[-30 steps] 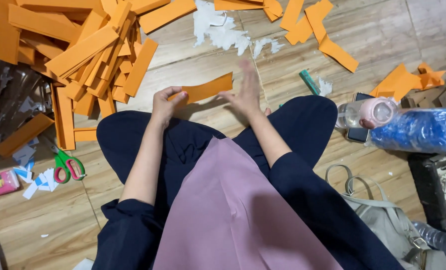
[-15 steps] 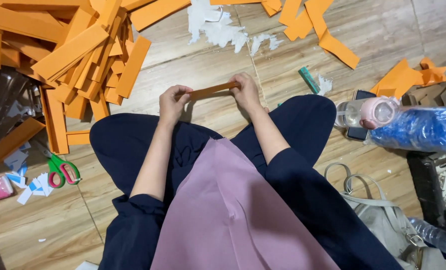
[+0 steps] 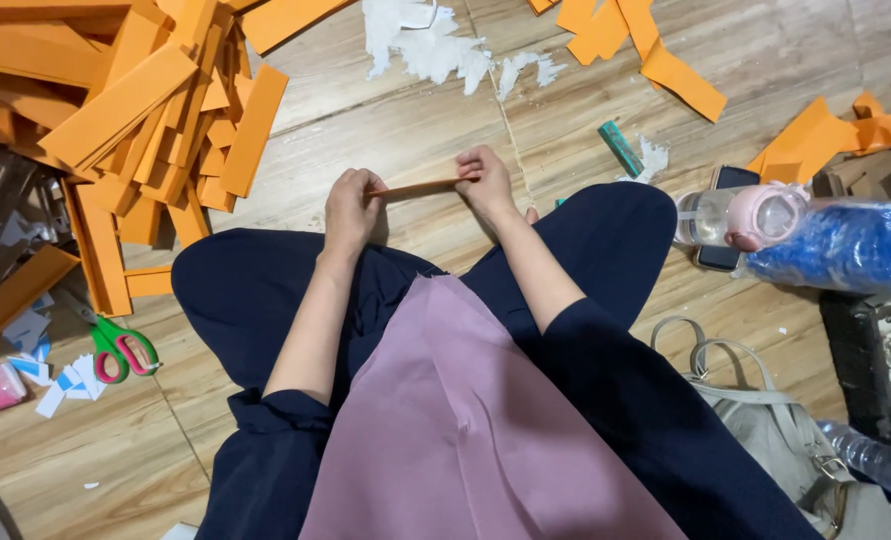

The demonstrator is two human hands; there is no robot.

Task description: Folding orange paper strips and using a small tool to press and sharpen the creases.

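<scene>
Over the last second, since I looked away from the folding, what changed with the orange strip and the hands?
The orange paper strip, earlier lying broad and flat between the hands, has been turned or folded so only its thin edge shows. The right hand, which had fingers spread flat on it, now pinches its end; the left hand still grips the other end. The orange strip pile and green-handled scissors stayed put.

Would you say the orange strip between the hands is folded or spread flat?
Folded: the orange strip shows only a narrow edge between both hands.
</scene>
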